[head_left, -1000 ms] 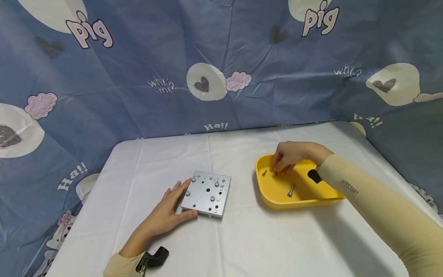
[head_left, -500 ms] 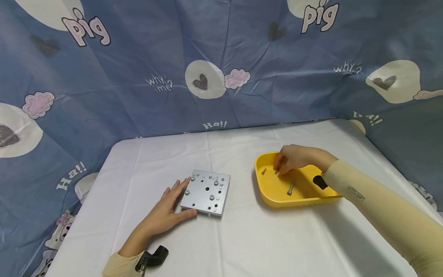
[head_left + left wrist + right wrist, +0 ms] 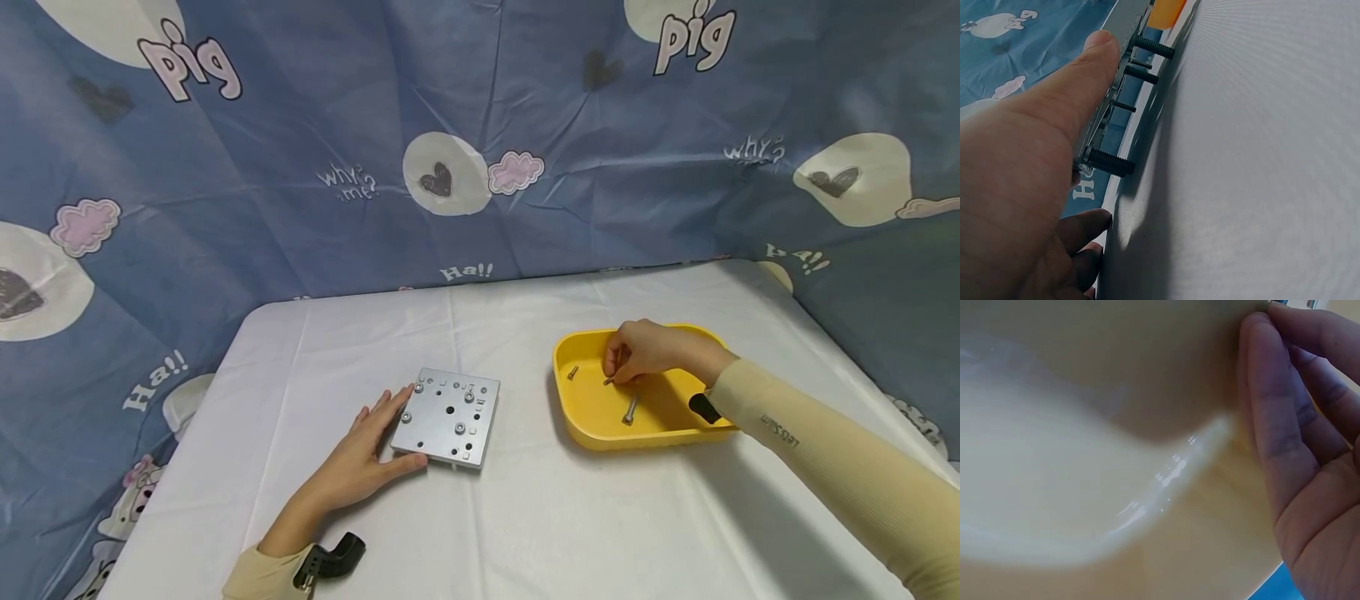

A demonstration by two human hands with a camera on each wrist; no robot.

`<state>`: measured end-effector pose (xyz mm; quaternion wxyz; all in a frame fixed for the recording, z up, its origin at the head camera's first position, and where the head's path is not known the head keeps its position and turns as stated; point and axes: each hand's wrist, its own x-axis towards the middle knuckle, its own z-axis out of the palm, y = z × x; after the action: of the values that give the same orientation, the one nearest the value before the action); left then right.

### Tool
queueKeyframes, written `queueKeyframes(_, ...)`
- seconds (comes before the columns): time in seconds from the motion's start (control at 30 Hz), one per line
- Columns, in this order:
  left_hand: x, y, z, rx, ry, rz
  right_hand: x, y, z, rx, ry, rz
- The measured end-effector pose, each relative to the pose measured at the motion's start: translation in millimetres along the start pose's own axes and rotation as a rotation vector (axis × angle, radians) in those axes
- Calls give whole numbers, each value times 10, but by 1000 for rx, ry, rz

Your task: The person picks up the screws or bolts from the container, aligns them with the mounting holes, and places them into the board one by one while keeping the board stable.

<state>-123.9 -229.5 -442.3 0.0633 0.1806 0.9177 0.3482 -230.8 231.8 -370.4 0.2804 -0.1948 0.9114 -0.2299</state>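
Note:
My left hand rests beside a square metal plate, thumb at its near edge and straight index finger at its left edge. Cap-head bolts sit in the plate's top, and in the left wrist view threaded shanks stick out of its underside. Over at the right, my right hand reaches into a yellow tray and pinches a small screw between thumb and fingertips. Only a bit of that screw shows at the top of the right wrist view.
Another small screw lies by the tray's left wall, and a longer bolt lies nearer its front. White cloth covers the table. A blue printed curtain hangs behind it.
My right hand has shifted a little to the right and nearer inside the tray, and the small screw's end has come into sight at its fingertips. The left hand and plate stay put.

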Motion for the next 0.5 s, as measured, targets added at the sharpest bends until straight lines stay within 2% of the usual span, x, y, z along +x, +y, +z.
queueKeyframes(0.5,-3,-5,0,-8,1,0,-98,124,22,77,5,49)
